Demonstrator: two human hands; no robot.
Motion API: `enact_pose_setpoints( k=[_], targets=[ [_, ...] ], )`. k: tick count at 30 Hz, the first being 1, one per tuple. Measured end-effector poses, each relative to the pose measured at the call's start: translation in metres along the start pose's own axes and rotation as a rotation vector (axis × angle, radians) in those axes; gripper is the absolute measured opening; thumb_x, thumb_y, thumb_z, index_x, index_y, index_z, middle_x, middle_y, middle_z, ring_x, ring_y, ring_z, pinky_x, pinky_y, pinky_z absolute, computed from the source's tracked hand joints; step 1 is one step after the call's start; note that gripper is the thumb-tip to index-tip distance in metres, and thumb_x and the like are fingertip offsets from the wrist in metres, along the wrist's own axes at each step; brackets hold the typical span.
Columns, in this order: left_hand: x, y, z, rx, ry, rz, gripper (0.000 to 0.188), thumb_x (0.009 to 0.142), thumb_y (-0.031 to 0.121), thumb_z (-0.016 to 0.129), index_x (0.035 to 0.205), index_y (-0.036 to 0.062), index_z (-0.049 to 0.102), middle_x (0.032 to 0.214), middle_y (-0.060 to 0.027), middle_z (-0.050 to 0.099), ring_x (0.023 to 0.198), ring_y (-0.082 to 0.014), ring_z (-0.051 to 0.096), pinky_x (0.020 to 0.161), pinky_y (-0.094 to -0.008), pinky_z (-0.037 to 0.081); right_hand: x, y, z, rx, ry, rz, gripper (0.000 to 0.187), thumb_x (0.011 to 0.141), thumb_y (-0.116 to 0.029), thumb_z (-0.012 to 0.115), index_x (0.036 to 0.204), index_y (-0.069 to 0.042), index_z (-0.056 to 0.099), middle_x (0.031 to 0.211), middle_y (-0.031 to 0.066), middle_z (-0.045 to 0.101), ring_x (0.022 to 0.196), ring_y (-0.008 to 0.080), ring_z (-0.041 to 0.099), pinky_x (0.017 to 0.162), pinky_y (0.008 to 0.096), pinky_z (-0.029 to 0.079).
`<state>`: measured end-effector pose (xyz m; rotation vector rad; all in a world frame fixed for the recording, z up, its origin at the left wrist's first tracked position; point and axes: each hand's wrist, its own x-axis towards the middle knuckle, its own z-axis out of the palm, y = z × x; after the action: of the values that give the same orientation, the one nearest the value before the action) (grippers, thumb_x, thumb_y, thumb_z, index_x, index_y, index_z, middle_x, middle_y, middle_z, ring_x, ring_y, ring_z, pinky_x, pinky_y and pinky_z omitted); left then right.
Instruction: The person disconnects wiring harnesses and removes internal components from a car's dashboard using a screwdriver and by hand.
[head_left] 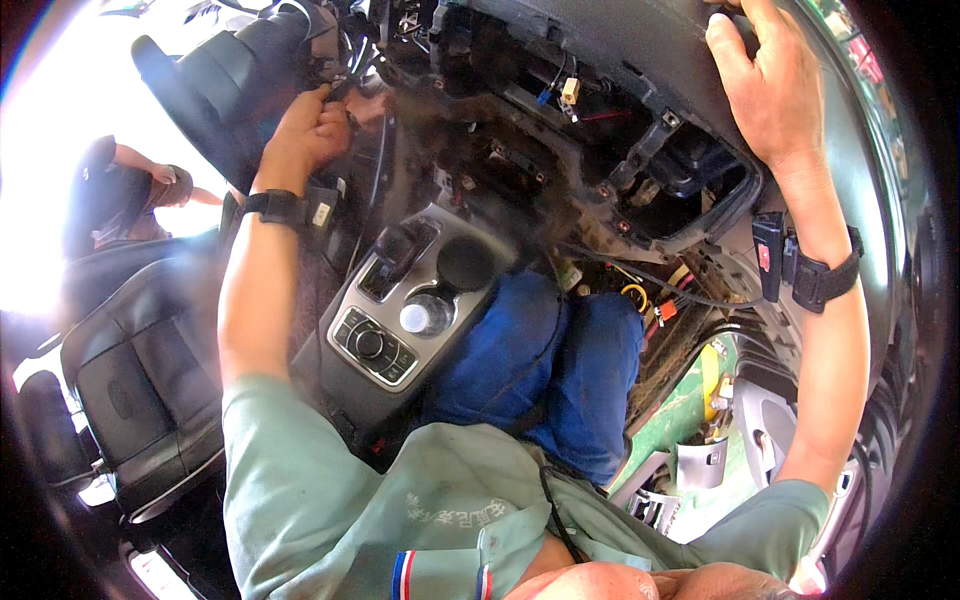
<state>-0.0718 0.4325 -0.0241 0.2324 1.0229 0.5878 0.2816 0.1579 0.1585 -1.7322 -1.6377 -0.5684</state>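
My left hand (312, 130) is closed around a small dark thing beside the steering column. Its kind I cannot make out among the dark parts there. Just right of it is a blurred skin-coloured shape (368, 108), perhaps another hand. The black steering wheel (165, 110) is to the left. My right hand (775, 90) rests on the dashboard top (650, 50) at the upper right, thumb and forefinger apart over a dark patch. The picture's upper edge cuts off some of its fingers. Below the dashboard top, the panel is stripped to a bare frame (680, 160) with openings.
A loose cream connector (570, 90) hangs in the dash opening. A centre console (345, 375) with a clear bottle (425, 314) stands beside my blue-trousered legs (510, 350). Black seats (150, 380) are left. Another person (130, 190) stands outside. Removed trim pieces (700, 465) lie lower right.
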Motion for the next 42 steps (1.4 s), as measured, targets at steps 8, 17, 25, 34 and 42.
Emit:
enact_pose_setpoints(
  k=[8,17,25,34,42],
  targets=[
    [0.003,-0.027,-0.007,1.382,0.506,1.448,0.024,0.089,0.017,0.062,0.108,0.0036,0.053,0.082,-0.0163,0.062,0.068,-0.0347,0.061,0.062,-0.044,0.049,-0.001,-0.022,0.0,-0.041,0.053,-0.015,0.016,0.078,-0.006,0.053,0.093,-0.001,0.058,0.088,0.0161,0.06,0.089,0.0323,0.057,0.081,0.0401,0.045],
    [-0.014,-0.025,0.005,1.725,0.565,1.259,0.03,0.09,0.027,0.058,0.105,0.0007,0.054,0.086,-0.0211,0.062,0.089,-0.041,0.061,0.078,-0.0485,0.048,0.0,-0.033,-0.003,-0.033,0.052,-0.006,0.016,0.077,-0.006,0.054,0.092,-0.002,0.058,0.088,0.0163,0.06,0.089,0.0329,0.057,0.082,0.0402,0.045],
    [-0.01,-0.013,-0.005,0.715,0.105,0.557,0.031,0.093,0.028,0.052,0.103,-0.0013,0.053,0.085,-0.0225,0.062,0.077,-0.037,0.062,0.071,-0.0454,0.048,0.0,-0.021,-0.001,-0.014,0.028,0.054,0.017,0.078,-0.006,0.054,0.093,-0.002,0.058,0.089,0.0167,0.061,0.089,0.0334,0.057,0.082,0.0403,0.045],
    [0.033,0.009,-0.052,1.713,0.607,1.244,0.031,0.096,0.025,0.047,0.11,-0.0024,0.051,0.091,-0.0229,0.064,0.082,-0.0334,0.066,0.069,-0.0434,0.052,0.001,-0.032,0.001,-0.044,0.06,0.026,0.017,0.079,-0.006,0.054,0.094,-0.002,0.059,0.09,0.0169,0.061,0.09,0.0328,0.058,0.083,0.04,0.045],
    [-0.004,-0.023,-0.002,0.443,0.14,0.527,0.026,0.093,0.023,0.054,0.103,-0.0004,0.054,0.087,-0.0193,0.064,0.075,-0.0338,0.064,0.067,-0.0444,0.05,0.0,-0.012,-0.003,-0.017,0.002,0.05,0.017,0.079,-0.006,0.054,0.095,-0.001,0.059,0.091,0.016,0.062,0.09,0.0318,0.059,0.083,0.0392,0.046]
  ],
)
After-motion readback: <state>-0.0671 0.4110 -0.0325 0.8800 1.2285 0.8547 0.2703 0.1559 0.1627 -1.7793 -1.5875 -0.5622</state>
